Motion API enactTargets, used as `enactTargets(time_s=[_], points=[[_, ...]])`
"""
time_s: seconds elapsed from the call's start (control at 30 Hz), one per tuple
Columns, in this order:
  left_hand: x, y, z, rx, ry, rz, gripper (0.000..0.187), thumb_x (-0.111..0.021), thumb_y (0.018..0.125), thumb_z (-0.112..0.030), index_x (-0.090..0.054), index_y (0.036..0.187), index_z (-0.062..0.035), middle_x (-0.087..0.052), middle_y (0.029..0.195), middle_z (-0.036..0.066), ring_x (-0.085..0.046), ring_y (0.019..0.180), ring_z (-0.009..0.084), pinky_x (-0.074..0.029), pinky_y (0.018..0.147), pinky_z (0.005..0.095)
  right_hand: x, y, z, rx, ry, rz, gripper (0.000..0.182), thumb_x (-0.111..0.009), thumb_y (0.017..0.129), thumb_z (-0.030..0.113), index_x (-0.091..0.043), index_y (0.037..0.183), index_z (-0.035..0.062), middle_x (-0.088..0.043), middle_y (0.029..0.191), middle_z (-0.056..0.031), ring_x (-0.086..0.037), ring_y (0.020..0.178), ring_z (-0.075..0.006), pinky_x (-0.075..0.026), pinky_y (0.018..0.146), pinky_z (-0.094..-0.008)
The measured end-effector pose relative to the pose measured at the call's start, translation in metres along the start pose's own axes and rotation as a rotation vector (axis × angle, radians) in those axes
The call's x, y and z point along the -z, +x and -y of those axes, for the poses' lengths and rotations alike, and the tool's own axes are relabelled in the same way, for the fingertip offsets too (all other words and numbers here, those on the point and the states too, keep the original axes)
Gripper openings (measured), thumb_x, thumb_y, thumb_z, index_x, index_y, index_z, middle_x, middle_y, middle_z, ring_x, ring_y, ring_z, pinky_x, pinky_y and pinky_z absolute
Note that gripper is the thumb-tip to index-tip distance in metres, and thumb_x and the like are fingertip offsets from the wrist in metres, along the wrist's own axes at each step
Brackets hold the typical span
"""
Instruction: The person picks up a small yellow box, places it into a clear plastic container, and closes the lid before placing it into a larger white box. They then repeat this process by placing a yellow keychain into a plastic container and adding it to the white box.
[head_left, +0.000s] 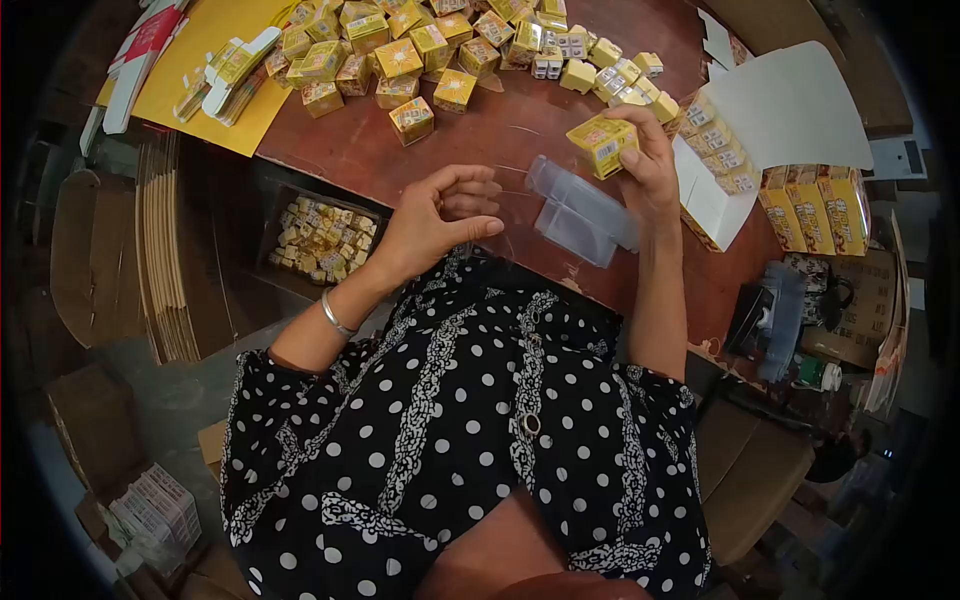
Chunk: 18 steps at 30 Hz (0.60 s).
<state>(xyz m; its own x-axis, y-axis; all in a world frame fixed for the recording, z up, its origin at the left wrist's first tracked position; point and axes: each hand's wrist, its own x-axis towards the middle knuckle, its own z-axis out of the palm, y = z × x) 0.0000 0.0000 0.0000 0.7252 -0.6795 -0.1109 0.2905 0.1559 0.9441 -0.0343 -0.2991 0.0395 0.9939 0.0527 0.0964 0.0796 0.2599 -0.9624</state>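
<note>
My right hand (pixel 652 165) grips a small yellow printed box (pixel 606 146) between thumb and fingers, raised above the table. My left hand (pixel 445 208) hovers over the table's near edge, its fingers loosely bent, the thumb apart and nothing between them. Between my hands lies a clear plastic tray (pixel 580 210), just below the yellow box. Beyond them, a pile of small yellow boxes (pixel 400 58) spreads over the table. Small pale yellow and white blocks (pixel 620 75) lie at the pile's right end.
An open white carton (pixel 715 205) holding rows of small pieces stands at right, beside several upright printed boxes (pixel 815 210). Flattened packaging (pixel 240 70) lies on a yellow sheet (pixel 150 85) at left. Below the table edge sits a box of small blocks (pixel 322 240), near stacked cardboard (pixel 165 250).
</note>
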Motion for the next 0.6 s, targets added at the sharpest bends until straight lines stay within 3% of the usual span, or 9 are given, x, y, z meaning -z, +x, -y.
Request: enactTargets(time_s=[0.07, 0.1, 0.2, 0.43, 0.5, 0.6], points=[[-0.007, 0.003, -0.003, -0.041, 0.062, 0.001, 0.057, -0.082, 0.083, -0.001, -0.056, 0.134, 0.0009, -0.067, 0.125, 0.013, -0.067, 0.106, 0.0156, -0.057, 0.093, 0.0299, -0.021, -0.006, 0.01, 0.246, -0.033, -0.079, 0.027, -0.075, 0.086, 0.011, -0.056, 0.104, 0.0036, -0.056, 0.125, -0.0113, -0.058, 0.114, -0.0178, -0.048, 0.101, -0.0331], [-0.011, -0.002, -0.009, -0.04, 0.103, 0.007, 0.057, -0.082, 0.083, -0.001, -0.056, 0.134, 0.0009, -0.067, 0.125, 0.013, -0.067, 0.106, 0.0156, -0.057, 0.093, 0.0299, -0.034, -0.015, 0.009, 0.277, -0.006, -0.086, 0.027, -0.075, 0.086, 0.011, -0.056, 0.104, 0.0036, -0.056, 0.125, -0.0113, -0.058, 0.114, -0.0178, -0.048, 0.101, -0.0331], [-0.031, -0.003, -0.008, -0.078, 0.117, 0.013, 0.057, -0.082, 0.083, -0.001, -0.056, 0.133, 0.0011, -0.067, 0.123, 0.012, -0.067, 0.104, 0.0145, -0.057, 0.093, 0.0295, -0.059, -0.03, 0.018, 0.349, -0.308, -0.172, 0.023, -0.076, 0.082, -0.002, -0.055, 0.089, 0.0037, -0.057, 0.123, -0.0107, -0.059, 0.113, -0.017, -0.049, 0.1, -0.0313], [-0.04, -0.007, -0.013, -0.128, 0.064, -0.011, 0.058, -0.082, 0.083, -0.001, -0.055, 0.134, 0.0012, -0.067, 0.122, 0.013, -0.068, 0.104, 0.015, -0.057, 0.092, 0.0292, -0.071, -0.045, 0.036, 0.441, -0.832, -0.156, 0.027, -0.078, 0.078, 0.004, -0.064, 0.101, 0.0029, -0.067, 0.118, -0.0121, -0.065, 0.11, -0.0228, -0.052, 0.096, -0.0348], [-0.04, -0.007, -0.011, -0.123, 0.058, -0.005, 0.058, -0.081, 0.083, -0.001, -0.055, 0.134, 0.0014, -0.067, 0.122, 0.013, -0.068, 0.104, 0.0152, -0.057, 0.092, 0.0292, -0.073, -0.05, 0.044, 0.373, -0.94, -0.065, 0.032, -0.073, 0.082, -0.001, -0.065, 0.113, 0.0001, -0.066, 0.124, -0.0138, -0.062, 0.116, -0.0212, -0.048, 0.103, -0.0344], [-0.042, -0.006, -0.009, -0.098, 0.04, 0.011, 0.057, -0.08, 0.085, 0.0, -0.053, 0.135, 0.0021, -0.066, 0.122, 0.013, -0.068, 0.104, 0.0156, -0.057, 0.092, 0.0292, -0.074, -0.047, 0.048, 0.393, -1.048, 0.039, 0.031, -0.072, 0.081, 0.0, -0.066, 0.112, 0.0, -0.068, 0.122, -0.0139, -0.065, 0.113, -0.0251, -0.049, 0.103, -0.0361]])
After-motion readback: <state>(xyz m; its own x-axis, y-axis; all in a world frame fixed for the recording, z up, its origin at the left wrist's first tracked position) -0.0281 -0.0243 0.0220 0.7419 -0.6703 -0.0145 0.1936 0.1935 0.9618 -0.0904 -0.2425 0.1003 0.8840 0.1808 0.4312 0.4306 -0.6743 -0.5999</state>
